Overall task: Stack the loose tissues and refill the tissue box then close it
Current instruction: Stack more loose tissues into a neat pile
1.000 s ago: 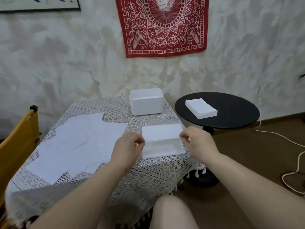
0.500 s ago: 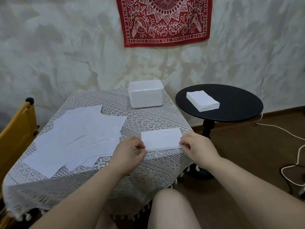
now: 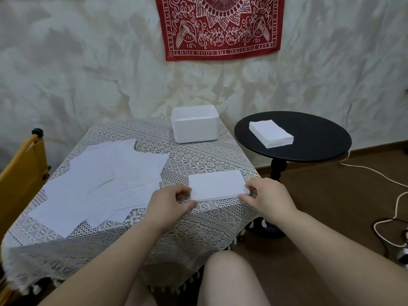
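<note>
While both hands' fingers, left hand [image 3: 171, 200] and right hand [image 3: 266, 196], pinch the small tissue stack [image 3: 216, 184] lying between them on the worktop [image 3: 198, 219], stacking seems underway, and next needs another loose tissue [image 3: 99, 182] from beyond the left fingers.

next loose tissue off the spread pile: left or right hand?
Left, probably. The left hand is at the folded tissue's left end, right beside the loose tissues. The right hand is at the far end and would have to cross over.
</note>
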Motion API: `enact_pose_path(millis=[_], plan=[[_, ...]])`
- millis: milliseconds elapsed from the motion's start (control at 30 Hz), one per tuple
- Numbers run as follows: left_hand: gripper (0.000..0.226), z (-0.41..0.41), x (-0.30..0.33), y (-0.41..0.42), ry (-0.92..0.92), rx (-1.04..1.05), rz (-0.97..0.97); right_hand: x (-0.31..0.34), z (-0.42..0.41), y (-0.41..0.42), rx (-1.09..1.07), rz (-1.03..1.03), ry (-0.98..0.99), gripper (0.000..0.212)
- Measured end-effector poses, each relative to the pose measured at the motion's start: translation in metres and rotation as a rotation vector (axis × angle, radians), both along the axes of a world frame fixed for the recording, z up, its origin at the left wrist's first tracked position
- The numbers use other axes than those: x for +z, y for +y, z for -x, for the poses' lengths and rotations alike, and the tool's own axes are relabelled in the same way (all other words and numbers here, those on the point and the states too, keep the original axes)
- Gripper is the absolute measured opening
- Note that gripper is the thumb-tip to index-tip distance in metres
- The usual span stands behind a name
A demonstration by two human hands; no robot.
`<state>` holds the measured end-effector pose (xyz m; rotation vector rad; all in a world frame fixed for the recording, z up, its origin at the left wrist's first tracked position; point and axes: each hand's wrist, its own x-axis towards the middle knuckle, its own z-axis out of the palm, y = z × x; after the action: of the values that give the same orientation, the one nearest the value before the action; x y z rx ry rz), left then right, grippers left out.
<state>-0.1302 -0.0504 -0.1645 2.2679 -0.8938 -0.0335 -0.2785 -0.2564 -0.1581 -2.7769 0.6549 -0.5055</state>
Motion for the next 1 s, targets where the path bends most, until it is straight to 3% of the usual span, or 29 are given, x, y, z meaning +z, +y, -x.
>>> enact_pose_path(millis=[467, 733, 1000], plan=[[0.012, -0.003, -0.003, 0.0, -0.038, -0.036, 0.0, -0.007, -0.002, -0.003, 0.085, 0.175, 0.008, 0.028], [0.006, -0.003, -0.004, -0.001, -0.071, -0.054, -0.01, -0.009, -0.002, -0.002, 0.168, 0.155, -0.152, 0.005], [0.002, -0.004, -0.004, -0.002, -0.082, -0.064, -0.009, -0.004, 0.0, 0.004, 0.186, 0.113, -0.063, 0.019]])
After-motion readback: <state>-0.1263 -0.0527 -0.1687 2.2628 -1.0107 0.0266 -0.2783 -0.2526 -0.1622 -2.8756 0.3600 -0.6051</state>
